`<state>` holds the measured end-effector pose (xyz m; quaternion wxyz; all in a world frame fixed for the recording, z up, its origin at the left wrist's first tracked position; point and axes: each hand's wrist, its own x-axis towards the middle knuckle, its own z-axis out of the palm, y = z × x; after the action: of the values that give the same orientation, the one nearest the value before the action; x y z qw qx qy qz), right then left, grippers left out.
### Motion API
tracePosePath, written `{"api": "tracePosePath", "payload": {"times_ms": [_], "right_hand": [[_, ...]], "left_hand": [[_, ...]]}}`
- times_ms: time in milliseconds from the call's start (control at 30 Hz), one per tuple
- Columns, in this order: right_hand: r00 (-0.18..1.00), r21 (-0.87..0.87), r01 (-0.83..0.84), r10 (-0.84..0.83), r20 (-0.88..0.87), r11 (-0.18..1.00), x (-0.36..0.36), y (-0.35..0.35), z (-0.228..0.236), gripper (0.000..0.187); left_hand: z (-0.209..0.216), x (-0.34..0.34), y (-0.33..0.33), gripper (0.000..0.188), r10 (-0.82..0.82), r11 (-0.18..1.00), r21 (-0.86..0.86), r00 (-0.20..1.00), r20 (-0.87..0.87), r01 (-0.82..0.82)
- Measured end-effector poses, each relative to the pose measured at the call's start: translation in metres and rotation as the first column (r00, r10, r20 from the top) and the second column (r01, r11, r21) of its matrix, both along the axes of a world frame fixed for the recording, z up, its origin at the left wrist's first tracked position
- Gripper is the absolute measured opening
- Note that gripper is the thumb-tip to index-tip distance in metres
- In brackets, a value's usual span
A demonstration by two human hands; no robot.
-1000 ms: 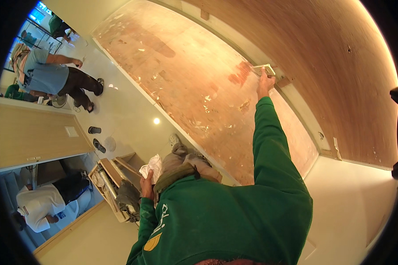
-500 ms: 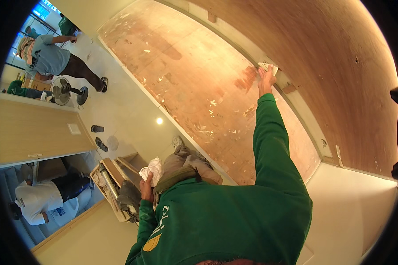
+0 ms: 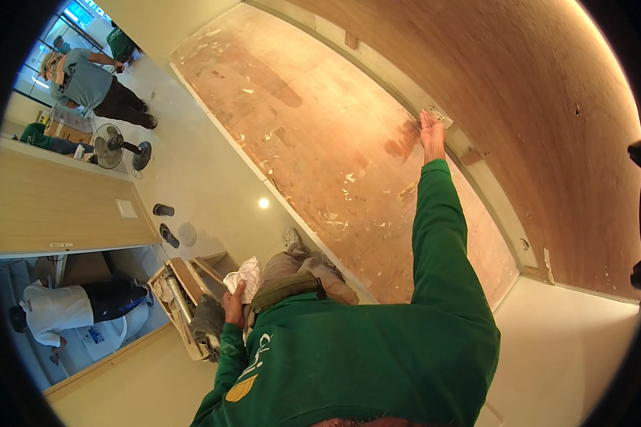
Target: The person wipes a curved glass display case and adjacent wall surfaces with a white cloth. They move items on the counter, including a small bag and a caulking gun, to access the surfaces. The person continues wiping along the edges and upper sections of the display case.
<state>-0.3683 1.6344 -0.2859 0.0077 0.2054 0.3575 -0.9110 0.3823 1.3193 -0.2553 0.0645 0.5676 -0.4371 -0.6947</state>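
Note:
My right arm stretches out over the reddish-brown wooden panel [image 3: 313,156]. At its end, my right hand [image 3: 432,139] is at the pale strip along the panel's far edge, fingers straight and close together. A small pale flat piece [image 3: 441,118] shows beside the fingertips, partly hidden by the hand; its kind is unclear. Near my waist, my left hand [image 3: 233,306] is closed on a crumpled white cloth [image 3: 243,275]. A darker reddish patch [image 3: 404,141] marks the panel just left of my right hand.
A curved brown wooden board [image 3: 520,107] rises beyond the strip. Left of me stands a wooden box [image 3: 185,299] with tools. Slippers [image 3: 167,235] and a fan [image 3: 121,147] are on the floor. One person [image 3: 96,85] stands at the far left; another [image 3: 71,309] bends in a side room.
My right hand has shifted slightly, and the pale piece is more hidden behind it. My left hand keeps the cloth. The standing person's legs have moved closer together.

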Motion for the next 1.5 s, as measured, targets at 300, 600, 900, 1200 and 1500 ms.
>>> {"api": "tracePosePath", "payload": {"times_ms": [300,600,900,1200,1500], "right_hand": [[0.999,0.032,-0.022,0.023,-0.048,0.999,0.006,0.004,-0.004,0.056],[0.999,0.234,-0.036,0.040,-0.014,0.972,0.037,0.017,0.003,0.060],[0.991,0.392,-0.134,0.115,0.073,0.910,0.088,0.069,-0.079,0.061],[0.528,0.702,-0.639,0.843,0.105,0.313,0.369,-0.074,0.039,0.052],[-0.339,0.841,-0.525,0.939,-0.063,-0.133,0.521,-0.221,0.110,0.061]], "left_hand": [[0.001,-0.007,-0.003,0.041,0.007,1.000,-0.014,1.000,-0.010,-0.007],[-0.004,-0.021,0.011,0.046,0.031,0.999,0.014,0.998,-0.048,-0.031],[-0.001,-0.020,0.021,0.055,0.024,1.000,0.000,1.000,0.009,-0.024],[0.046,-0.052,0.032,0.059,-0.258,0.933,-0.286,0.959,-0.116,0.216],[0.070,-0.048,0.023,0.042,-0.086,0.996,-0.057,0.909,-0.407,0.069]]}}
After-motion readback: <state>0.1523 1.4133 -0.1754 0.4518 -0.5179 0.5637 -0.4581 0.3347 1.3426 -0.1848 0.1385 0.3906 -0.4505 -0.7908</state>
